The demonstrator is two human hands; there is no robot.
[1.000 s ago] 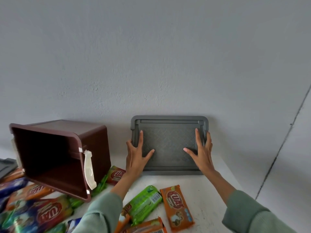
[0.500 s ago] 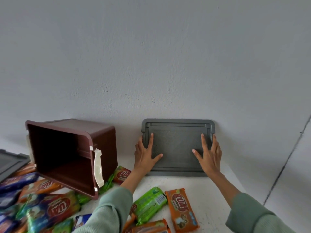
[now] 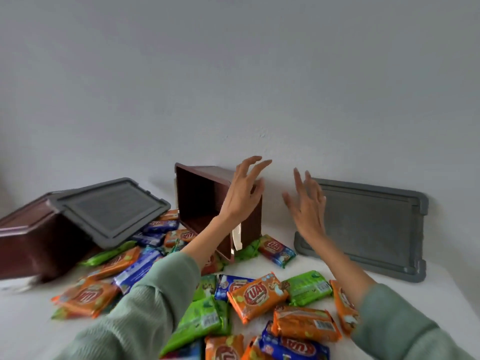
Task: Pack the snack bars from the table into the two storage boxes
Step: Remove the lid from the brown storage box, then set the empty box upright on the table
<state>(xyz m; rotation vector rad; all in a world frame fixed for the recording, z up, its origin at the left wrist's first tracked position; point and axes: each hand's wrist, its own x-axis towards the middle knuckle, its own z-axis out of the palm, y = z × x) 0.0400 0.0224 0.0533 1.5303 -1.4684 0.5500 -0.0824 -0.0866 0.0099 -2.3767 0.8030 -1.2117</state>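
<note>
Nearest us, the snack bars (image 3: 257, 294) lie loose across the table (image 3: 28, 331), some wedged under the brown box (image 3: 197, 198) tipped on its side; we judge that righting it roughly could flick those off the edge. Farther on, our left hand (image 3: 241, 193) hovers at that box's top corner, fingers spread, holding nothing; our right hand (image 3: 306, 203), splayed and empty, hangs before the grey lid (image 3: 368, 224) leaning on the wall (image 3: 233, 74).

"KUAT" on orange snack bar (image 3: 258, 297), same logo upside down on blue snack bar (image 3: 294, 346)
</note>
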